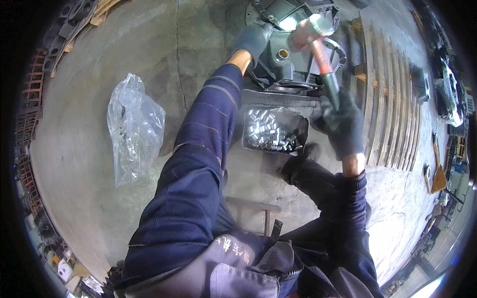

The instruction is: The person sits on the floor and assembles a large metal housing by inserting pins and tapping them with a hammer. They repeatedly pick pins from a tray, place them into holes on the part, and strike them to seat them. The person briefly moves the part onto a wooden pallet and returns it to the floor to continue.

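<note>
My right hand, in a dark glove, is closed round the handle of a hammer. The hammer's handle is red and dark green, and its reddish head is smeared by motion over a dark grey metal casting. At the casting's upper left, my gloved left hand reaches in with its fingers drawn together; what they pinch, if anything, is hidden. A brass-coloured ring shows in a round port of the casting. Between my arms, short shiny metal sleeves lie in a plastic-lined box.
A clear plastic bag lies on the concrete floor at the left. A slatted wooden pallet is close on the right. Below the box stands a metal T-shaped bar between my legs. Metal parts are stacked at the far left.
</note>
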### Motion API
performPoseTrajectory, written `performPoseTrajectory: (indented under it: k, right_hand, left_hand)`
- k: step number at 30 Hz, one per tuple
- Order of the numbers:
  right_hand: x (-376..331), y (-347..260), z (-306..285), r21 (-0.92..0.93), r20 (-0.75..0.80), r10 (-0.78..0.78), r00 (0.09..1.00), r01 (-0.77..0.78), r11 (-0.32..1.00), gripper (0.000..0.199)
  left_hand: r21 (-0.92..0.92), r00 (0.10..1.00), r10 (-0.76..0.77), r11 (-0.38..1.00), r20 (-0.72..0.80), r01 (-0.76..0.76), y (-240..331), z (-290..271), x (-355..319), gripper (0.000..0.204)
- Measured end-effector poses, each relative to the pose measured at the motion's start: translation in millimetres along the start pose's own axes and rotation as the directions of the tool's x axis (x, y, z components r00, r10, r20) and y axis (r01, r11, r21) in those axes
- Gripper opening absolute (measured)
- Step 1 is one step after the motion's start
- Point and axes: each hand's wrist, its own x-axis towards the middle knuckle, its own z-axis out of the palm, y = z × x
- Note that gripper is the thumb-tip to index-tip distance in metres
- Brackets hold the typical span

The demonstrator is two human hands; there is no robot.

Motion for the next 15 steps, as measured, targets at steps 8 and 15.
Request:
performPoseTrajectory:
  k: [8,15]
  right_hand:
    - [2,-5,17,-0.262,0.076,0.119,0.99,-0.095,0.96,0.033]
    - [-6,-2,5,-0.04,-0.2,-0.171,0.965,0.166,0.985,0.024]
  left_hand:
    - [0.046,1.0,0.003,0.999,0.003,-0.003,-1,0,2,0.059]
    - [0.028,0.999,0.019,0.999,-0.029,-0.018,-9,8,6,0.053]
